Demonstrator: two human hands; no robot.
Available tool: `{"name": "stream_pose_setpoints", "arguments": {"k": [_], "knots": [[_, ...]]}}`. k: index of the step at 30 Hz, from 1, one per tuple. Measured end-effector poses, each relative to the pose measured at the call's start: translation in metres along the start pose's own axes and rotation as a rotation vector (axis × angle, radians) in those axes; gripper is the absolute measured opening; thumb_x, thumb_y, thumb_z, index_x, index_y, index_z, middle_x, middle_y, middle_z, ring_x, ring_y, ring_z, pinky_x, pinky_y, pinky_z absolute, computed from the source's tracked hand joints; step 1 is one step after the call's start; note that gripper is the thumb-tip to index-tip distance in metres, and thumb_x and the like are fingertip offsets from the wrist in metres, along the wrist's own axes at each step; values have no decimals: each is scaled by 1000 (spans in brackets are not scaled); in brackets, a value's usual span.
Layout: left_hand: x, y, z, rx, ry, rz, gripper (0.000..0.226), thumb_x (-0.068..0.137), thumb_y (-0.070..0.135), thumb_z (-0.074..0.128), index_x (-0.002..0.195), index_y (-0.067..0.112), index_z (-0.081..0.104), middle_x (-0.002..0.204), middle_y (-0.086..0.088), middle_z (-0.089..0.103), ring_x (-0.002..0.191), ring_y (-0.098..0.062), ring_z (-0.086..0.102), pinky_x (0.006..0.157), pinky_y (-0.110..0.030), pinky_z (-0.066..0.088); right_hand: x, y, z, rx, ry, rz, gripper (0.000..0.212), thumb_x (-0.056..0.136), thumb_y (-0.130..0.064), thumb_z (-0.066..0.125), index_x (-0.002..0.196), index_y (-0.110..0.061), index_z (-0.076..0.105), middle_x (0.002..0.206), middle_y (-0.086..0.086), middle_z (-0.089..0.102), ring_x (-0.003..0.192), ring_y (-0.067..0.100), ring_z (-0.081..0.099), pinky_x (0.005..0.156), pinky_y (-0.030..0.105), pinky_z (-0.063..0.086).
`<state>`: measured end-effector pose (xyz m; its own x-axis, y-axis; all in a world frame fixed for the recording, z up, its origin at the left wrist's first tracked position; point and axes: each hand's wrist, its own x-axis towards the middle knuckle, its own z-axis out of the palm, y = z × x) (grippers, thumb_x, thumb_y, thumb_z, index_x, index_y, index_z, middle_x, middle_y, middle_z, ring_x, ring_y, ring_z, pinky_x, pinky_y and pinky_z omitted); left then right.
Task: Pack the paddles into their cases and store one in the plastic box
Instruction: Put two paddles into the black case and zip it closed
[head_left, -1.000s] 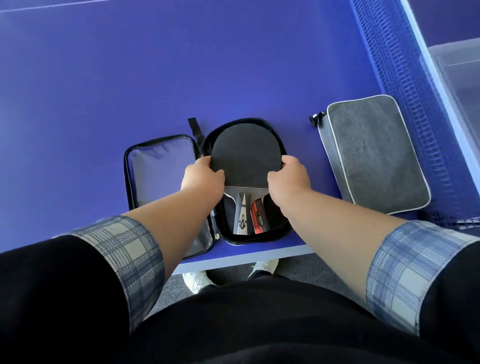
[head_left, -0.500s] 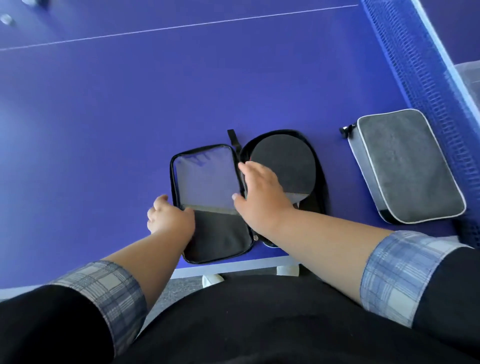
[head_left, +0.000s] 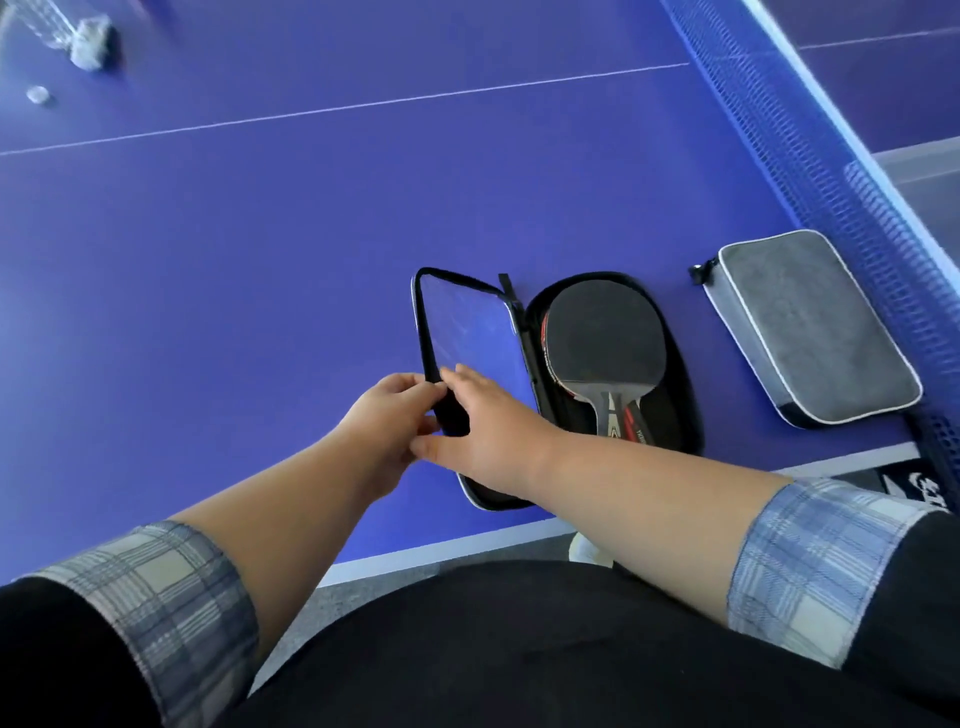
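Observation:
An open black paddle case (head_left: 675, 374) lies near the front edge of the blue table (head_left: 260, 260). A paddle (head_left: 605, 343) with a black rubber face rests in its right half, handle toward me. The case's left flap (head_left: 472, 332), with a clear inner pocket, is lifted off the table. My left hand (head_left: 387, 426) pinches the flap's outer left edge. My right hand (head_left: 488, 431) lies across the flap's lower part, fingers at the same edge. A second case (head_left: 810, 327), grey and zipped shut, lies to the right. A corner of the clear plastic box (head_left: 919, 171) shows behind the net.
The blue net (head_left: 810, 140) runs diagonally along the right side, close to the grey case. Small pale objects (head_left: 88, 41) sit far back at the left. The table's front edge (head_left: 467, 545) is right by my body.
Both hands left the paddle, which now lies in the case's right half. They moved left to the flap's outer edge, and the flap has lifted off the table.

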<state>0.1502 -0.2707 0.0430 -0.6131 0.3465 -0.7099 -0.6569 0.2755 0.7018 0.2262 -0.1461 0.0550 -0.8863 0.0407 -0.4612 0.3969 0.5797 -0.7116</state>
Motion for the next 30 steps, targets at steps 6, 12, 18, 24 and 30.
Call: {"name": "stream_pose_setpoints", "arguments": {"k": [6, 12, 18, 24, 30], "knots": [[-3, 28, 55, 39, -218, 122, 18, 94, 23, 62, 101, 11, 51, 81, -5, 69, 69, -19, 68, 54, -28, 52, -40, 13, -24, 139, 246, 86, 79, 99, -18, 51, 158, -38, 3, 151, -10, 46, 119, 9, 56, 95, 27, 47], [4, 29, 115, 333, -260, 204, 28, 97, 48, 51, 113, 28, 63, 106, 3, 71, 90, -11, 71, 80, -34, 58, -75, 47, -65, 239, 471, 140, 63, 99, -8, 43, 155, -32, 27, 130, -21, 57, 103, -12, 55, 80, 1, 37], [23, 21, 169, 788, -255, 423, 30, 97, 30, 50, 124, 41, 57, 112, 20, 61, 75, 1, 61, 48, -12, 45, -84, 109, -92, 240, 635, 292, 42, 96, -14, 47, 130, -37, 53, 104, -18, 60, 94, 13, 58, 74, 25, 44], [66, 17, 205, 1243, -280, 503, 42, 98, 21, 43, 133, 42, 53, 126, 11, 52, 72, -1, 57, 51, -10, 37, -74, 176, -104, 249, 620, 466, 37, 96, -21, 56, 134, -22, 57, 132, 0, 56, 108, 19, 59, 80, 26, 46], [98, 9, 222, 1613, -299, 615, 51, 100, 24, 48, 147, 39, 37, 159, 10, 25, 147, -21, 19, 116, -40, 19, -65, 218, -109, 393, 459, 583, 52, 90, -30, 64, 138, -26, 44, 117, -6, 60, 76, 5, 58, 52, 17, 41]]}}
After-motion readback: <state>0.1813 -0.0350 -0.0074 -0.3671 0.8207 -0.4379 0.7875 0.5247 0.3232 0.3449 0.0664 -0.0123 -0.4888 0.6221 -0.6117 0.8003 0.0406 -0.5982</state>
